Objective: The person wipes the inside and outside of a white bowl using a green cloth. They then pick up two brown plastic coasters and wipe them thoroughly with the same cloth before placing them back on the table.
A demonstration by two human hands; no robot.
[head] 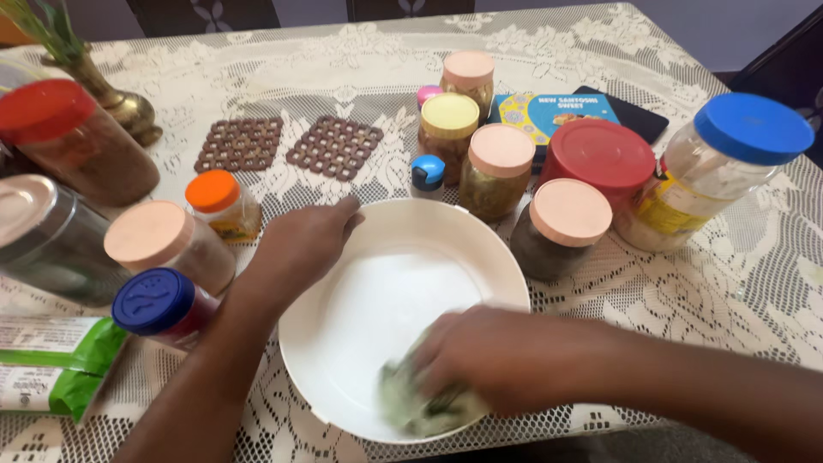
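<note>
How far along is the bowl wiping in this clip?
Mid-wipe. The left hand steadies the rim of the white bowl; the right hand presses a greenish cloth against the near inner wall. The far inside looks clean and bare. The near side is under the cloth, so unjudgeable. The surrounding jars stand capped.

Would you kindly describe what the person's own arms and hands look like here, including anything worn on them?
Both arms enter from the bottom edge and are bare as far as the picture shows: no sleeves, no gloves, and no watch or bracelet at either wrist. The left hand shows no ring on the parts that are visible. The right hand is blurred, so whether it wears any ring cannot be told.
</note>
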